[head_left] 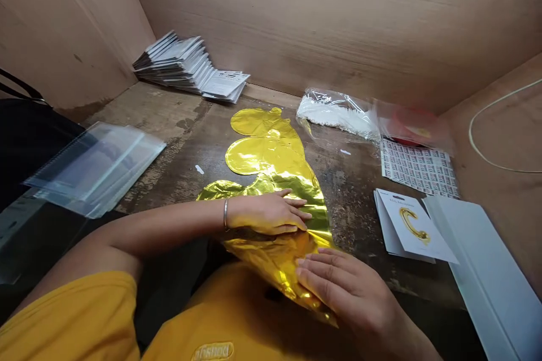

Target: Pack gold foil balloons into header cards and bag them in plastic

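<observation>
Left hand flat, fingers slightly apart, I cover the gold foil on the counter; my right hand lies along its near end, its grip unclear. The foil runs lengthwise from me toward the back wall, rounded lobes pointing left. Beyond its right edge, dark counter separates it from a card picturing a gold C, small print illegible.

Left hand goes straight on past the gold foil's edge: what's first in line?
Left hand would probably slide off the gold foil, cross some tabletop, then meet the white card with the gold C; depth is unclear.
</observation>
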{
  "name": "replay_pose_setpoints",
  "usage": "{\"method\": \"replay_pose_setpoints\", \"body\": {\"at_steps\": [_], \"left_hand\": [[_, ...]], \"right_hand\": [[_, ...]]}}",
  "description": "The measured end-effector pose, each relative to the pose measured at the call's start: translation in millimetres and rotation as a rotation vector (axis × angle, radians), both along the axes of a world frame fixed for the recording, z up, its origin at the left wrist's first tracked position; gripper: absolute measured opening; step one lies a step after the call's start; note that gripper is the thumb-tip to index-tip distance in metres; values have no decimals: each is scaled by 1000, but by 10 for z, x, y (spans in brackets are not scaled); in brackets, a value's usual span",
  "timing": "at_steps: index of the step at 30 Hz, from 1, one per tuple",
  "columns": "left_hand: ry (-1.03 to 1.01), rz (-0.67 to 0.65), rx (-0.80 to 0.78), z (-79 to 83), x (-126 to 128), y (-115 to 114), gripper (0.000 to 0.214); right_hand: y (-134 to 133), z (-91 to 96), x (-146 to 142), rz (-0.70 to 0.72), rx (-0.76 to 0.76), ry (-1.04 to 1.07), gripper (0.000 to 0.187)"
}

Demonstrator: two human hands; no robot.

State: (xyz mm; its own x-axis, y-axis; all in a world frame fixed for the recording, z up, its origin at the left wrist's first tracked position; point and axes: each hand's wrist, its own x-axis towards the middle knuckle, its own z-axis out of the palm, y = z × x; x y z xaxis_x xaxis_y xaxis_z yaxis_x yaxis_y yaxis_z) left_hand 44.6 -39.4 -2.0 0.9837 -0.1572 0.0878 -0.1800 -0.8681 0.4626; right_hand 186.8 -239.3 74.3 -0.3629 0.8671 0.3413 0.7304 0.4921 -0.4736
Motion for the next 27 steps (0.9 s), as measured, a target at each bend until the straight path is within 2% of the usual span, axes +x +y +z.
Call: {"method": "replay_pose_setpoints", "body": {"at_steps": [2,4,5,7,9,11,14,16,18,22,27], "left_hand": [[-40,117,11,15,-119,22,38],[-78,288,24,-7,-296,56,39],[-89,354,25,-29,-385,70,37],[-84,396,44,-82,-524,82,31],[-67,397,110,-129,-594,77,26],[-60,410,185,-161,-609,67,26],[-60,443,196,-197,-601,63,30],[-63,459,172,-223,-602,70,36],[-75,461,166,-245,-607,83,39],[-101,447,176,-258,-615,106,30],[-150,453,171,-251,-624,101,25]], "right_hand": [[80,129,76,-56,-40,89,42],[308,234,202,-130,-101,163,30],[487,255,275,-159,-128,194,24],[962,203,410,-217,-189,236,12],[1521,16,494,-288,-261,290,11],[2039,-255,515,-334,-384,361,16],[2539,-623,487,-368,-467,383,23],[2682,-751,465,-337,-488,372,25],[2748,-788,442,-305,-497,382,27],[2864,-800,372,-281,-483,411,34],[2959,-974,323,-330,-421,364,37]]}}
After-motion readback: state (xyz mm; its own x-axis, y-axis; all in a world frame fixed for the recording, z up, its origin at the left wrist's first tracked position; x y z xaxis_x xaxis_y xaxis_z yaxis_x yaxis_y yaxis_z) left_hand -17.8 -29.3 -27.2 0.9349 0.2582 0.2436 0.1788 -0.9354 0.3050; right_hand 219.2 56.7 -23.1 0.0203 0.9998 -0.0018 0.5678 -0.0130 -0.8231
